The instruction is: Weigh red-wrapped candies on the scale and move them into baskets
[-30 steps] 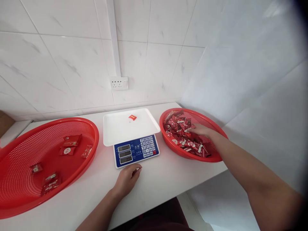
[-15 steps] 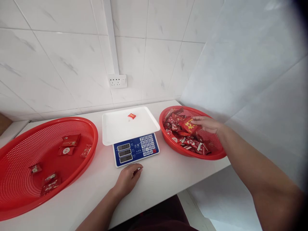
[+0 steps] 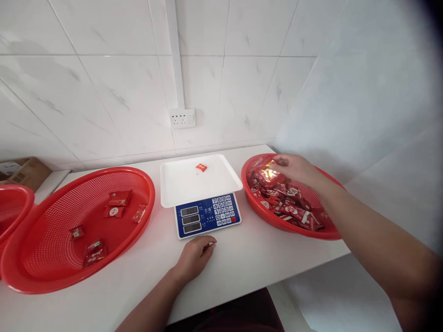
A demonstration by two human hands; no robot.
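Note:
My right hand (image 3: pixel 294 169) is closed on a shiny red packet with gold print (image 3: pixel 271 171), held over the back of the right red basket (image 3: pixel 263 216). Many small red packets (image 3: pixel 289 198) are heaped in that basket. My left hand (image 3: pixel 198 256) rests on the table with its fingers curled together, just in front of the scale (image 3: pixel 209 216); whatever is between its fingertips, if anything, is too small to name. One small red packet (image 3: pixel 201 167) lies on the scale's white tray (image 3: pixel 187 189).
A large red basket (image 3: pixel 116 251) at the left holds several red packets (image 3: pixel 119 198). Part of another red basket (image 3: pixel 15 191) shows at the far left edge, with a cardboard box (image 3: pixel 32 173) behind it. A tiled wall with a socket (image 3: pixel 182 118) stands behind the table.
The view has turned left, so things appear further right. My right hand has shifted toward the back of the right basket with the gold-printed packet, which now catches the light. My left hand stays put.

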